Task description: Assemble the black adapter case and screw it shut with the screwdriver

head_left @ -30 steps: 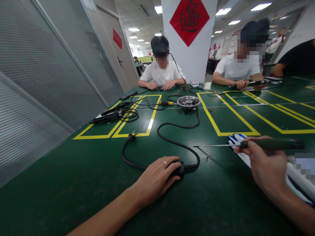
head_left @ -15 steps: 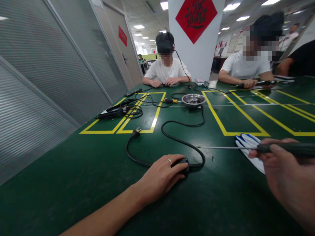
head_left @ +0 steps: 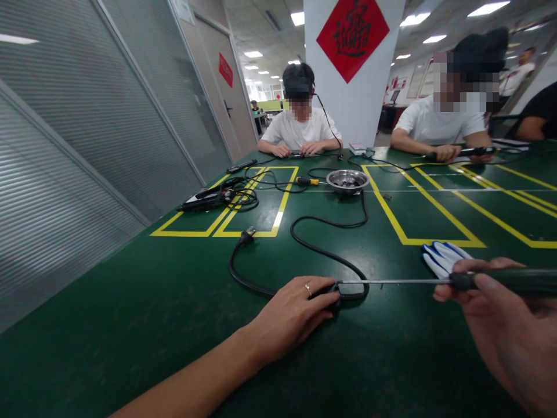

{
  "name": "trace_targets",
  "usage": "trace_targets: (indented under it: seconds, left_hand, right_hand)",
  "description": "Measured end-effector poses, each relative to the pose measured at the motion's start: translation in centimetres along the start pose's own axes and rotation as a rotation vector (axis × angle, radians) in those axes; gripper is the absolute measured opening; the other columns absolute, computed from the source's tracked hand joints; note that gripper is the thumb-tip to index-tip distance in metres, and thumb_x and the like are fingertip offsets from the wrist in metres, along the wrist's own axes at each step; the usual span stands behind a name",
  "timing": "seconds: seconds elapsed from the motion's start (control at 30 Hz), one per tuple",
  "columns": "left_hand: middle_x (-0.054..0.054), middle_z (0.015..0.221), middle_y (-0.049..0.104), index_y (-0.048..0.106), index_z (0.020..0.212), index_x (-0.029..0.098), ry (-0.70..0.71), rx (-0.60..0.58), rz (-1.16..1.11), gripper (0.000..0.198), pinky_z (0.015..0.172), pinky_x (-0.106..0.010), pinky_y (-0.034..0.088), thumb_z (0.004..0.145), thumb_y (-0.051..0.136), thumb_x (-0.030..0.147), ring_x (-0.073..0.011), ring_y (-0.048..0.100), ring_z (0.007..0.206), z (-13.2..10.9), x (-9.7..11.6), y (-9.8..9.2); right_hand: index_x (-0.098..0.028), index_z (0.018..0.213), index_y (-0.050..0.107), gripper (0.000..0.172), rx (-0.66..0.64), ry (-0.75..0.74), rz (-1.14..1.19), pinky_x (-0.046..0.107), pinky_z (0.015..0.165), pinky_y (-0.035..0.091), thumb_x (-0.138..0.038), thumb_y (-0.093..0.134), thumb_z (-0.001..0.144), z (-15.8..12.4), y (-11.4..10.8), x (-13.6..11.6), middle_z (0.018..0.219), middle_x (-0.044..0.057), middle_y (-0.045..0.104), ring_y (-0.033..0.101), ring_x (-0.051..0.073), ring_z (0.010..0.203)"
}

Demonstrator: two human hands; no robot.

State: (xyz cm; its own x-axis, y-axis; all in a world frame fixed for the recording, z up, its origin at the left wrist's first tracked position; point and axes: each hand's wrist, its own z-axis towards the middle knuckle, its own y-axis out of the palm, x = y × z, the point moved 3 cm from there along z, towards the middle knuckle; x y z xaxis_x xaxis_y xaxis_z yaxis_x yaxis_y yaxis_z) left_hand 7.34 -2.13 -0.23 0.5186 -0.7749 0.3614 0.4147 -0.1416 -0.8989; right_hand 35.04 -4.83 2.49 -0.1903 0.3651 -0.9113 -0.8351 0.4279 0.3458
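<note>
Fingers of my left hand [head_left: 293, 310] are closed over a small black box [head_left: 335, 295] on a black cord, pressed to the green table. Most of the box is hidden under them. The cord's two-pin plug [head_left: 247, 234] lies to the left, beyond the hand. My right hand [head_left: 500, 331] grips a screwdriver [head_left: 511, 282] with a dark handle and a long thin shaft, held nearly level. Its tip is at the box's top edge beside my left fingertips; contact cannot be made out. A small screw [head_left: 382, 285] shows by the shaft.
White gloves with blue edging [head_left: 439, 258] lie past my right hand. Farther off are a metal bowl [head_left: 348, 181] of small parts, a yellow-handled screwdriver [head_left: 307, 181] and tangled black cables [head_left: 243, 197]. Two people in white shirts sit across the table, their hands on dark tools.
My right hand has brought the screwdriver tip left and nearer, from beyond the cord to the black box. My left hand keeps its hold. The view has shifted slightly.
</note>
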Motion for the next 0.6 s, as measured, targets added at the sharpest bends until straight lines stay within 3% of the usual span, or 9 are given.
trace_targets:
  seconds: [0.3, 0.5, 0.6]
  left_hand:
    - [-0.005, 0.137, 0.049, 0.049, 0.127, 0.025, -0.004, 0.003, -0.016, 0.033, 0.103, -0.043, 0.040, 0.094, 0.051, 0.021, -0.0226, 0.048, 0.121, 0.0, -0.1, 0.1]
    - [-0.008, 0.130, 0.053, 0.034, 0.137, 0.022, -0.115, 0.002, -0.067, 0.056, 0.101, -0.041, 0.042, 0.088, 0.061, 0.024, -0.0231, 0.050, 0.116, 0.1, -0.1, -0.3]
    - [-0.006, 0.132, 0.051, 0.041, 0.134, 0.025, -0.067, -0.025, -0.036, 0.047, 0.099, -0.042, 0.041, 0.090, 0.058, 0.023, -0.0235, 0.050, 0.115, 0.4, 0.1, -0.4]
  right_hand:
    - [-0.025, 0.084, 0.060, 0.022, -0.042, 0.036, -0.021, 0.037, 0.056, 0.058, -0.023, 0.071, 0.066, -0.1, 0.1, 0.5, 0.090, 0.001, 0.063, 0.066, 0.020, 0.061]
    - [-0.024, 0.087, 0.059, 0.026, -0.067, 0.086, -0.035, 0.038, 0.058, 0.059, -0.024, 0.072, 0.065, -0.3, 0.1, 1.2, 0.093, 0.002, 0.063, 0.066, 0.020, 0.063]
    - [-0.024, 0.085, 0.058, 0.023, -0.094, 0.094, -0.045, 0.038, 0.058, 0.058, -0.024, 0.071, 0.066, -0.7, 0.5, 1.3, 0.092, 0.001, 0.063, 0.065, 0.019, 0.063]
